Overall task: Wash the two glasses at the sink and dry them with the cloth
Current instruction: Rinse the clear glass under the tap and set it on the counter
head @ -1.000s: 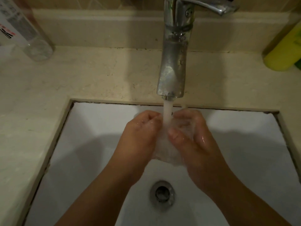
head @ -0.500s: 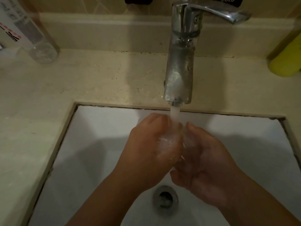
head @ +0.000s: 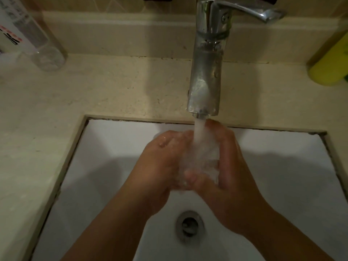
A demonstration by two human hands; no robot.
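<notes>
A clear glass sits between my two hands over the white sink, and water from the chrome tap streams onto it. My left hand wraps its left side with wet fingers curled over the top. On the right side, my right hand cups it, thumb across the lower front. Foaming water and my fingers hide most of the glass. No second glass or cloth is in view.
The drain lies just below my hands. A beige counter surrounds the sink. On it stand a clear labelled bottle at the back left and a yellow bottle at the back right. The tap lever points right.
My hands have turned around the glass under the stream. The right hand rose from below it to cup its right side, and the left fingers closed back over the top.
</notes>
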